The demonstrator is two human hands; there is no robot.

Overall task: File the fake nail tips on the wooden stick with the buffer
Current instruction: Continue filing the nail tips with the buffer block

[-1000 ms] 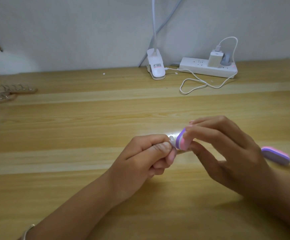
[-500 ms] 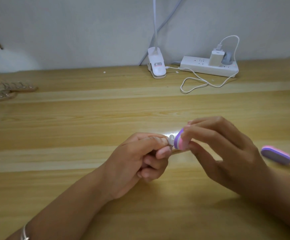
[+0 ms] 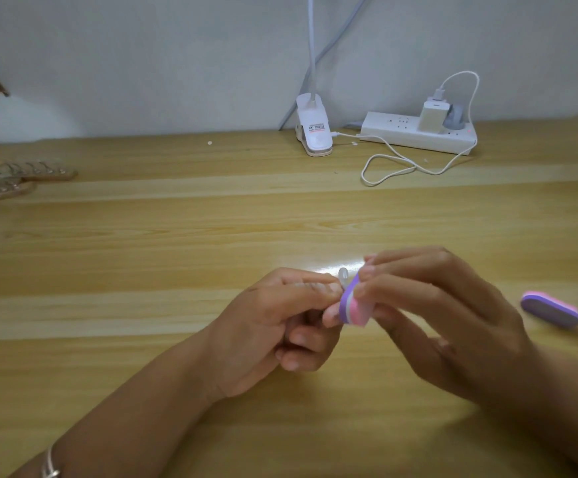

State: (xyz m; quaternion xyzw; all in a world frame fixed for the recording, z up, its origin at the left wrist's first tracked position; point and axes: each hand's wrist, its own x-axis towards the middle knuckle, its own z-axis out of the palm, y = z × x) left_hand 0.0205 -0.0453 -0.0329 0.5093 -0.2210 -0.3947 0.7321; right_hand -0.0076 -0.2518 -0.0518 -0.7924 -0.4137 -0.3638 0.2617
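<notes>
Can't see wooden stick, buried in left hand (image 3: 273, 326); only one clear nail tip (image 3: 343, 273) poking out. Buffer (image 3: 349, 307) half-covered by right hand (image 3: 453, 326) fingers. Blurry, cut at left edge: nail-tip sticks (image 3: 11, 181). Cropped at top: lamp neck (image 3: 311, 43).

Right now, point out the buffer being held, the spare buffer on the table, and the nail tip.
held buffer (image 3: 353, 305): head view, its pink and purple edge.
spare buffer (image 3: 548, 309): head view, its purple top face.
nail tip (image 3: 343, 274): head view, its clear rounded end.

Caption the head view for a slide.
Right hand holds a buffer to a nail tip gripped in the left hand.
</notes>
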